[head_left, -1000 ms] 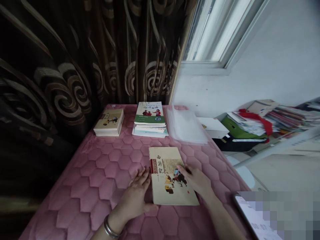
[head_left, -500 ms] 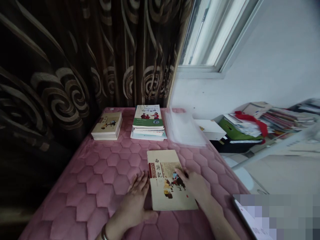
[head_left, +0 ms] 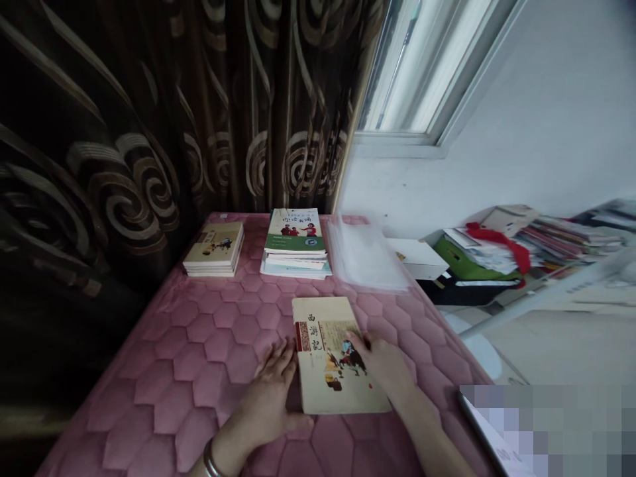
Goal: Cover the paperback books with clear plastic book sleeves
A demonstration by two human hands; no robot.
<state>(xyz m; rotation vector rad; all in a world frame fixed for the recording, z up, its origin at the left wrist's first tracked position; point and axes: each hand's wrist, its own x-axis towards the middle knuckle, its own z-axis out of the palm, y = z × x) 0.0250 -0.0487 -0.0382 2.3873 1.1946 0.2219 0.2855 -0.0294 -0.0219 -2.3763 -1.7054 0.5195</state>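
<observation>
A cream paperback book with a red spine band and a picture on its cover lies flat on the pink quilted tabletop. My left hand lies open and flat on the cloth against the book's left edge, thumb at its lower corner. My right hand rests open on the book's right side, fingers stretched over the cover picture. A bangle circles my left wrist.
At the table's far end stand a small stack of cream books, a taller stack topped by a green-and-white book and a pile of clear plastic sleeves. Dark patterned curtain behind. Cluttered papers and boxes lie to the right.
Both hands and the book stay as they were. The view has shifted slightly, so everything sits a little lower and to the left in the picture.
</observation>
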